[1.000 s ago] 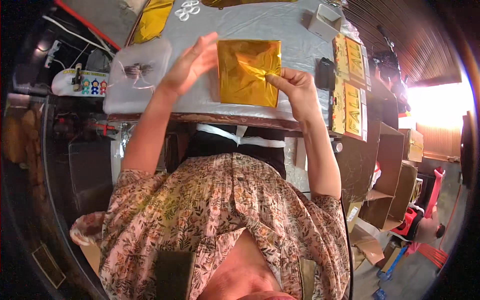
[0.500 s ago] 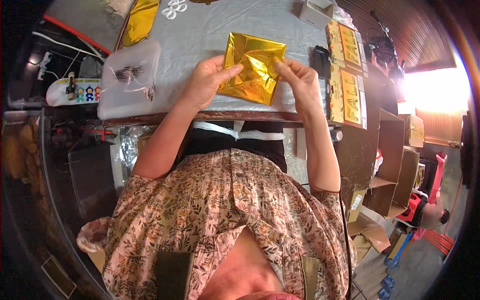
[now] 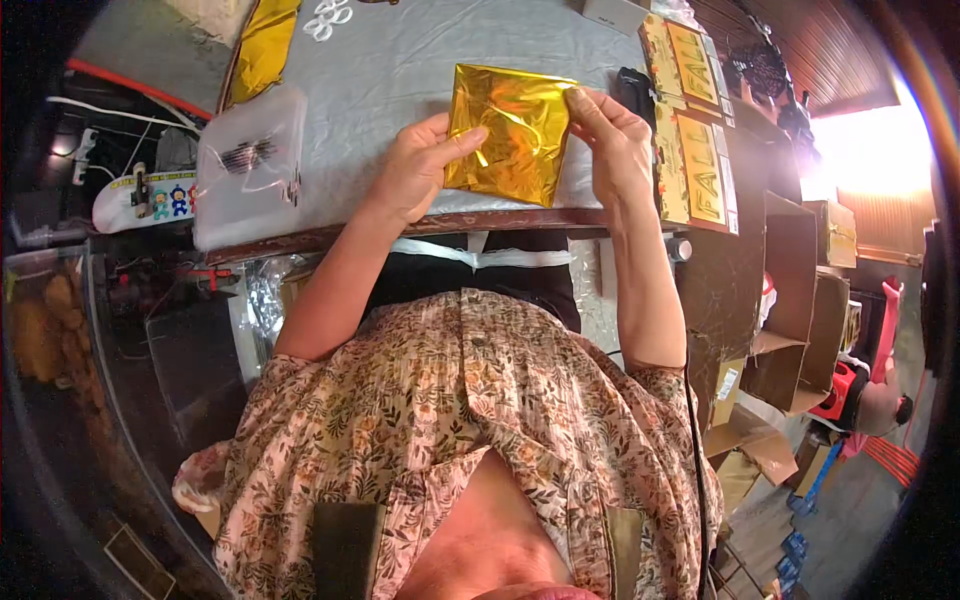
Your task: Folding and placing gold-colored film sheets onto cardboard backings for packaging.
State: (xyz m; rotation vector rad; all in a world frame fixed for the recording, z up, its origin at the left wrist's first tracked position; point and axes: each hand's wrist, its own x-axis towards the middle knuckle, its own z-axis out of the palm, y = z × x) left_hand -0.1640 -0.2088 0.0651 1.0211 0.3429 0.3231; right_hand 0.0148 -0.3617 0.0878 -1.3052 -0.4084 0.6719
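A square gold foil piece [image 3: 508, 140] is in the upper middle of the frame, in front of the near edge of the grey-covered table [image 3: 390, 60]; whether its lower edge touches the cover cannot be told. The left hand [image 3: 415, 165] pinches its left side, thumb lying across the front face and fingers behind. The right hand [image 3: 620, 150] pinches the upper right corner between thumb and fingers

What has changed is the grip: a second ago the left hand was spread and apart from the foil, and the right one alone held it by its right side. Now both hands have it, and the right grip sits higher, at the corner. This appears to leave the piece better steadied, its face flatter, though creases still show

To the left on the table lies a clear plastic bag [image 3: 222, 195] with thin dark things in it, and at the upper left are more gold foil [image 3: 266, 50] and some white loops [image 3: 327, 18]. To the right, just beyond the right hand, stand a black object [image 3: 633, 92] and yellow boxes [image 3: 690, 160]
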